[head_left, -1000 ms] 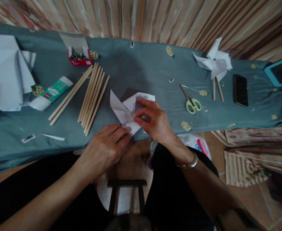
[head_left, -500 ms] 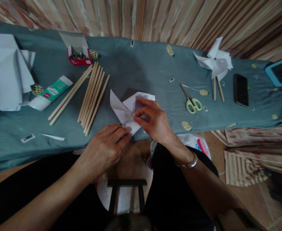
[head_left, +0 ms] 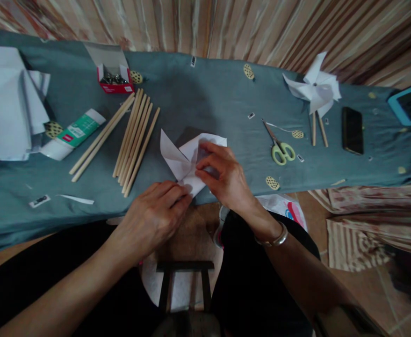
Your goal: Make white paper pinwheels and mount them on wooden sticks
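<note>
A white paper pinwheel [head_left: 174, 157], with one blade standing up at its left, lies at the table's near edge between my hands. My left hand [head_left: 159, 208] is closed on its lower left corner, fingers curled over the paper. With thumb and fingertips pinched, my right hand [head_left: 224, 175] grips the paper near the pinwheel's middle. The fingers hide part of the centre and the right side. To the left of the pinwheel several wooden sticks [head_left: 135, 145] lie side by side.
A red box of metal pins [head_left: 116, 86], a green and white packet [head_left: 77, 133] and white paper sheets [head_left: 5, 107] are on the left. Rightward lie green-handled scissors [head_left: 278, 152], a finished pinwheel [head_left: 315, 86], a phone [head_left: 352, 131] and a blue-framed device [head_left: 410, 104].
Both hands keep their hold on the paper pinwheel, with barely any movement. The view has shifted very slightly.
</note>
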A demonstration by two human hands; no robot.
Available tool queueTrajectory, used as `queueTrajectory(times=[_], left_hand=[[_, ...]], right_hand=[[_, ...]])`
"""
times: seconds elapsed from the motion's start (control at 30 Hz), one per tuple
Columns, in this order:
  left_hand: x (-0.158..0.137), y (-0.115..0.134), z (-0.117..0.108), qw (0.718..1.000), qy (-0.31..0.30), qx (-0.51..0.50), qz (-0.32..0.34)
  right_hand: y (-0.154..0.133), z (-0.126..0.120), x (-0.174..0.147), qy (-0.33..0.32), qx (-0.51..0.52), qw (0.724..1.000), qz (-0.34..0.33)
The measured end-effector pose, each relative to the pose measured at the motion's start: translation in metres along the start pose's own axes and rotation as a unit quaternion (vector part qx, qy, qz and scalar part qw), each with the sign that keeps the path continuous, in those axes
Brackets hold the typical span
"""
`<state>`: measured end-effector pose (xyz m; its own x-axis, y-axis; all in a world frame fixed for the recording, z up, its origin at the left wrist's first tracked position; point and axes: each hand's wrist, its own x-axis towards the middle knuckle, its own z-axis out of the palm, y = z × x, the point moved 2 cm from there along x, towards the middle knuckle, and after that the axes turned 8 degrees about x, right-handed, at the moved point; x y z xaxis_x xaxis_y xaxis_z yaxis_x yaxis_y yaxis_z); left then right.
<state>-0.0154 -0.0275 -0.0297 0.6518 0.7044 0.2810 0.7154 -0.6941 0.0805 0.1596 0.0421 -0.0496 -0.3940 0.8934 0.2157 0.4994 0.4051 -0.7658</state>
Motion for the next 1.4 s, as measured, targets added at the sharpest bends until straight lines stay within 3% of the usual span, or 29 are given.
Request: queueTrajectory(times=[0.27, 0.53, 0.9, 1.13, 1.4], left_hand=[[0.000, 0.000, 0.000, 1.000, 0.005, -0.005, -0.002], [0.000, -0.001, -0.002, 1.000, 0.016, -0.004, -0.005], [0.002, -0.002, -0.004, 0.998, 0.064, -0.018, -0.021], [0.001, -0.002, -0.010, 0.994, 0.103, -0.023, -0.030], [0.004, -0.009, -0.011, 0.991, 0.129, -0.012, -0.034]], right_hand=[[-0.001, 0.002, -0.004, -0.006, -0.017, 1.000, -0.012], [-0.008, 0.009, -0.020, -0.055, -0.068, 0.995, -0.048], [-0.005, 0.016, -0.030, -0.032, -0.235, 0.963, -0.127], [-0.007, 0.017, -0.026, -0.040, -0.220, 0.969, -0.103], [-0.009, 0.022, -0.027, -0.050, -0.205, 0.969, -0.124]])
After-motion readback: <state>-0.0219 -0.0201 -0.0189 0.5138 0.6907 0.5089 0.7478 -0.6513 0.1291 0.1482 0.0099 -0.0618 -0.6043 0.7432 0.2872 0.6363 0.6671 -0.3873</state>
